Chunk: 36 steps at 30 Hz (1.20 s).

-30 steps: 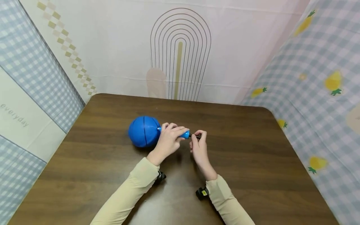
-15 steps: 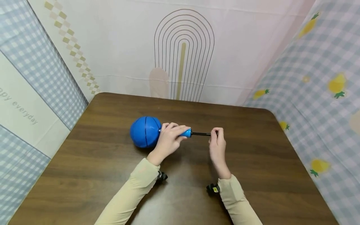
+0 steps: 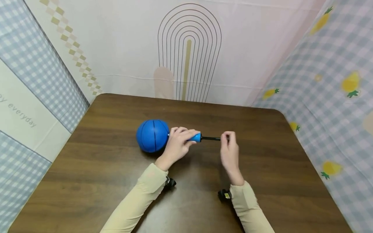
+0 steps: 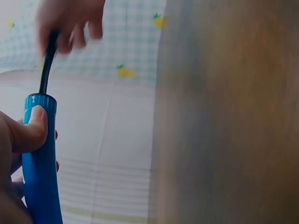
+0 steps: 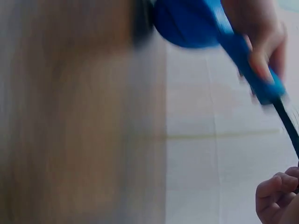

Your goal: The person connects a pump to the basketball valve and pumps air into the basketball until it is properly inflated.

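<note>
A blue ball (image 3: 152, 136) with black seam lines sits on the wooden table. My left hand (image 3: 177, 144) grips the blue barrel of a hand pump (image 4: 41, 168), its thumb laid along the barrel near the end. The pump's other end meets the ball's right side, the joint partly covered by my left fingers. A black rod (image 3: 211, 138) sticks out of the barrel to the right. At the rod's outer end my right hand (image 3: 230, 150) pinches the handle, which its fingers mostly hide.
The brown table (image 3: 271, 161) has rounded far corners. Behind it hangs a pale curtain (image 3: 122, 42) with an arch pattern, and checked cloth (image 3: 314, 97) with yellow fruit hangs at the right. A small black camera (image 3: 224, 195) is strapped at my right wrist, another (image 3: 170, 183) at my left.
My right hand has moved right, drawing the black rod well out of the pump barrel; over the last half second it shifts only slightly. My left hand keeps its grip beside the ball.
</note>
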Each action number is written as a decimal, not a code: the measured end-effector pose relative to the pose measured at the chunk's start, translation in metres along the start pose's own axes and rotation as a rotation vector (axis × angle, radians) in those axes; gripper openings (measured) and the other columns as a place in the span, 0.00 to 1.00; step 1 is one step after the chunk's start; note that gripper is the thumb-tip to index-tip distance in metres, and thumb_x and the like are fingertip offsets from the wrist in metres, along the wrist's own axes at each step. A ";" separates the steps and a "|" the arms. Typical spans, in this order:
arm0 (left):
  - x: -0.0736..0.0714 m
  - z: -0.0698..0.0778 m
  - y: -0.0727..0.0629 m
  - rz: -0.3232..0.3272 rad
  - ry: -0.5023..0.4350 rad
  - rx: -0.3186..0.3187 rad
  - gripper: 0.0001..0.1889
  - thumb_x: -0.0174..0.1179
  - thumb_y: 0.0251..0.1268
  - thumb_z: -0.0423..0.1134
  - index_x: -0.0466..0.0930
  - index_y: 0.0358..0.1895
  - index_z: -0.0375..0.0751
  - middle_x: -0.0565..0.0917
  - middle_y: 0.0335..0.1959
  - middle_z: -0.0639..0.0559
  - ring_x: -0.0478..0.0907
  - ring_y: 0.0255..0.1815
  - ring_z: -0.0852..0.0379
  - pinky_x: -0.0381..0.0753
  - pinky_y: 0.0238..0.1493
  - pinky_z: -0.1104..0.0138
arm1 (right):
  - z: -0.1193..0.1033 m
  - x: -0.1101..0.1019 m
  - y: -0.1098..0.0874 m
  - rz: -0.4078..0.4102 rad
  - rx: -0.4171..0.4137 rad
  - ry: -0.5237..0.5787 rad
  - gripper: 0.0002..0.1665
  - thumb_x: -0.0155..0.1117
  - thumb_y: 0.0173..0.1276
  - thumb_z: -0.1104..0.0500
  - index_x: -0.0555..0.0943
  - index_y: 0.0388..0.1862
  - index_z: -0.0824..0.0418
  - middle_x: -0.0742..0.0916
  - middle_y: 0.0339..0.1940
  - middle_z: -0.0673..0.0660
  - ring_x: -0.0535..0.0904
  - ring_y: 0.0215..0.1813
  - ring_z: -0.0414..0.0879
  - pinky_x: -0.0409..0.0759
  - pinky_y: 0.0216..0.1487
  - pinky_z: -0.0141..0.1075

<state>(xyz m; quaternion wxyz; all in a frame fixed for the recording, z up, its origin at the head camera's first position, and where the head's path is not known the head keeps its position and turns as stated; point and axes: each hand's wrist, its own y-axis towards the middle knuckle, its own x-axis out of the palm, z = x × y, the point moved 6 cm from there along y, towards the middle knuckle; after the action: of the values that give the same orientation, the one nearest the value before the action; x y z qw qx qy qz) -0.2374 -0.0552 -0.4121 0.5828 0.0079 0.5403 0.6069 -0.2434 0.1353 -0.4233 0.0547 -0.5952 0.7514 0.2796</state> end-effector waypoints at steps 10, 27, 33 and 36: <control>0.007 0.001 0.005 0.022 -0.026 0.026 0.17 0.68 0.57 0.38 0.85 0.51 0.46 0.88 0.47 0.51 0.79 0.47 0.50 0.69 0.55 0.52 | -0.007 0.041 -0.002 -0.142 0.109 0.206 0.12 0.40 0.80 0.59 0.65 0.47 0.68 0.70 0.21 0.55 0.66 0.19 0.40 0.67 0.23 0.30; 0.002 0.004 0.004 0.051 0.079 0.032 0.16 0.69 0.57 0.39 0.86 0.50 0.47 0.88 0.47 0.50 0.80 0.47 0.49 0.68 0.54 0.52 | 0.000 0.039 -0.001 -0.114 0.164 0.376 0.09 0.38 0.80 0.56 0.62 0.49 0.61 0.66 0.22 0.52 0.63 0.19 0.39 0.66 0.22 0.29; -0.001 0.001 0.003 0.010 0.079 0.011 0.17 0.70 0.55 0.40 0.86 0.50 0.50 0.88 0.46 0.53 0.80 0.46 0.50 0.70 0.55 0.53 | -0.005 0.045 -0.004 -0.211 0.121 0.155 0.14 0.43 0.80 0.56 0.69 0.51 0.66 0.73 0.30 0.58 0.68 0.25 0.43 0.68 0.30 0.31; -0.012 -0.010 0.003 -0.022 0.083 -0.029 0.18 0.69 0.57 0.41 0.85 0.52 0.52 0.88 0.48 0.54 0.80 0.48 0.50 0.70 0.58 0.53 | 0.003 0.026 0.004 -0.147 0.139 0.159 0.16 0.44 0.79 0.52 0.71 0.50 0.63 0.72 0.31 0.54 0.68 0.27 0.47 0.69 0.31 0.32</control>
<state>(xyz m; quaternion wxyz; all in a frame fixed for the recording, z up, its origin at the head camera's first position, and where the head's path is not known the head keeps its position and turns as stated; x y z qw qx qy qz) -0.2426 -0.0696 -0.4068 0.5665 -0.0316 0.5553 0.6081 -0.2550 0.1146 -0.4354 0.0564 -0.6638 0.7252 0.1740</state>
